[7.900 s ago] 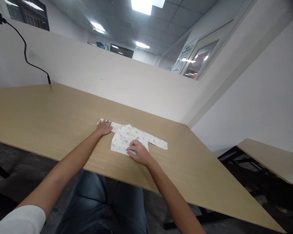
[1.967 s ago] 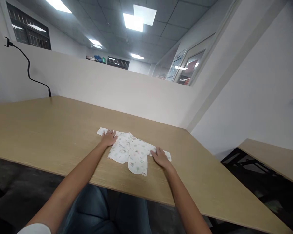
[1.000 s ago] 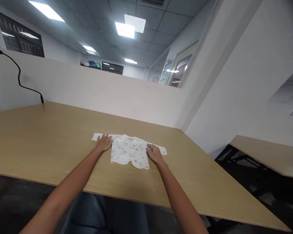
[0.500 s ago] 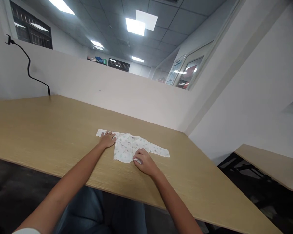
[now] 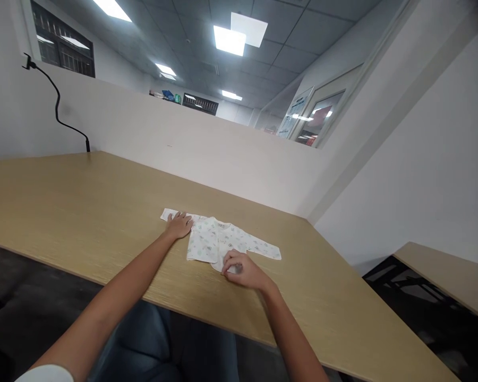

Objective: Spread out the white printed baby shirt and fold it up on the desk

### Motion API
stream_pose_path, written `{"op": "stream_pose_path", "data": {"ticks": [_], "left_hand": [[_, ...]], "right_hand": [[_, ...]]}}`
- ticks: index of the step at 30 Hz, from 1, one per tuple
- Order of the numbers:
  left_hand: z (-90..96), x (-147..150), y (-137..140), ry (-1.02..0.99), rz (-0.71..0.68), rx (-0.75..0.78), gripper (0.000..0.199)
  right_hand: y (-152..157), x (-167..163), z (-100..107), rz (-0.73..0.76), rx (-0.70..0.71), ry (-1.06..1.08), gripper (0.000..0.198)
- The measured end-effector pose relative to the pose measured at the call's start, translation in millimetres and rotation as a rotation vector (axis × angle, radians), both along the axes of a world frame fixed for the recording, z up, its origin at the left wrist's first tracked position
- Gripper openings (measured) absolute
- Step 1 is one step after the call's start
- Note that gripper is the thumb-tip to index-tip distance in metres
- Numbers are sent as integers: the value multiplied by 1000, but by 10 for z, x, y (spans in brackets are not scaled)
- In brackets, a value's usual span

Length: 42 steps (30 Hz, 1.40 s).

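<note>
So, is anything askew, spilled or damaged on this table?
Only an uneven shirt: the front panel at the person's left has a straight hem, while the other panel, partly hidden by the right hand, dips lower with a rounded corner. No spill or damage shows.

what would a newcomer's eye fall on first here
Likely the small white patterned shirt spread on the tan table, with the left hand flat on one sleeve and the right hand at the lower hem. Then perhaps the bright ceiling lights, and the black curved stand at the back left.
</note>
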<state>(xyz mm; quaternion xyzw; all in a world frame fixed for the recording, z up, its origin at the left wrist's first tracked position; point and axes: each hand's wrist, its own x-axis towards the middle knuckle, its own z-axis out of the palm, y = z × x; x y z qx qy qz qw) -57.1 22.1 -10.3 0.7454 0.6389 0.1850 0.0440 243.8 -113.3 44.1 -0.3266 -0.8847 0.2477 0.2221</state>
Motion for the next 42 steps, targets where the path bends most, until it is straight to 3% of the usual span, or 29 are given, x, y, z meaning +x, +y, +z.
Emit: {"op": "stream_pose_path", "data": {"ticks": [5, 10, 14, 18, 25, 34, 42], "left_hand": [[-7, -6, 16, 4, 3, -30, 55], [-28, -11, 34, 15, 3, -1, 54], [-11, -11, 19, 21, -2, 1, 53], [1, -7, 10, 15, 12, -24, 54], [-17, -16, 24, 17, -2, -6, 55], [-31, -17, 36, 22, 2, -5, 54], [12, -13, 14, 6, 2, -25, 55]], "right_hand": [[17, -41, -34, -96, 72, 71, 9], [9, -297, -124, -126, 272, 107, 16], [-15, -430, -163, -150, 406, 61, 5], [-21, -401, -215, -173, 371, -18, 18], [-32, -403, -287, -308, 362, -41, 16], [-15, -588, -374, -188, 341, -52, 5], [-46, -604, -370, -21, 384, 80, 17]]}}
